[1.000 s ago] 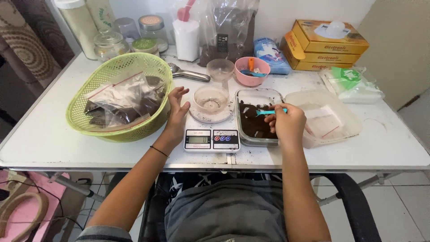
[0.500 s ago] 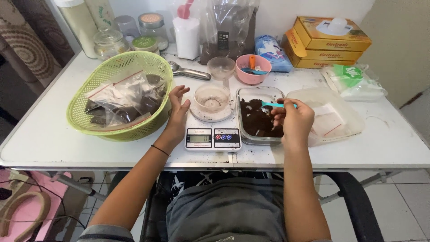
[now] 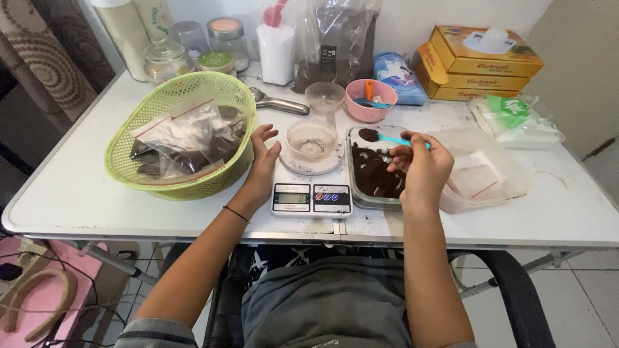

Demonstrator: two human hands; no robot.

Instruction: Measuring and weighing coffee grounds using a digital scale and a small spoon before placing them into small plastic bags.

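Right hand (image 3: 420,169) is closed on a small turquoise spoon (image 3: 387,138), fingers pinched round its handle, with the bowl of the spoon heaped with dark brown powder and held over the far end of a clear rectangular tub (image 3: 376,174). That tub, half full of the same dark powder, sits just beside the right side of a small digital scale (image 3: 312,197) near the front edge of the worktop (image 3: 58,193). Left hand (image 3: 263,162) lies open, fingers spread and holding nothing, its fingertips close to a small clear cup (image 3: 311,140) that stands on the round pan of the scale; whether they touch the pan I cannot tell. Just left of that hand is a green mesh basket (image 3: 184,138) filled with sealed clear bags of dark powder. Towards the back edge stand a clear funnel (image 3: 324,98), a pink bowl (image 3: 369,100) and a metal scoop (image 3: 277,102), near one another. A clear plastic lid (image 3: 490,171) with an empty zip bag on it lies to the right of the tub, touching it.
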